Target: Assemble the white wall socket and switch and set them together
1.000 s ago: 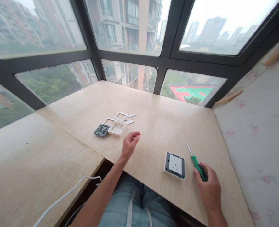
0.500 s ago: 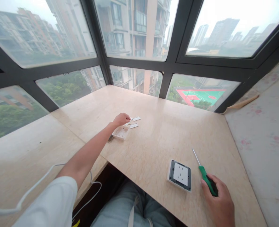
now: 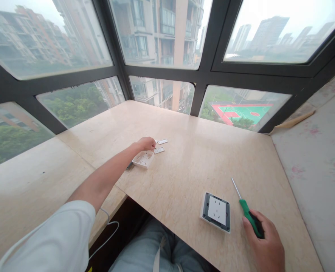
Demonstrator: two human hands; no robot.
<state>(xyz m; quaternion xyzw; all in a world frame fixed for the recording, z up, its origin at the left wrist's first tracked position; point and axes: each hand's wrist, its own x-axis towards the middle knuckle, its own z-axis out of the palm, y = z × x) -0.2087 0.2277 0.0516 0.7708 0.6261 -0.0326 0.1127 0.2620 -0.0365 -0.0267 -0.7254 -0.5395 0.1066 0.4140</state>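
Note:
My left hand (image 3: 148,143) reaches far across the table, fingers pinched together just behind a white open mounting box (image 3: 143,159). What its fingertips hold, if anything, is too small to make out. Two narrow white strips lie right beside them, a farther strip (image 3: 163,141) and a nearer strip (image 3: 158,150). At the right, my right hand (image 3: 265,238) is wrapped around the green and black handle of a screwdriver (image 3: 248,215), its metal shaft pointing away from me. To the left of the screwdriver, a wall socket (image 3: 217,210) with a dark frame sits face up on a white box.
The pale table (image 3: 184,162) ends at a front edge above my lap. A dark object (image 3: 130,166) lies partly hidden beside the mounting box. A white cable (image 3: 110,230) hangs at the left. Windows border the far side, and a papered wall (image 3: 320,181) the right.
My left hand has dipped slightly, and the white piece that showed at its fingertips is now mostly hidden. The right hand keeps its grip on the screwdriver. The view has shifted a little.

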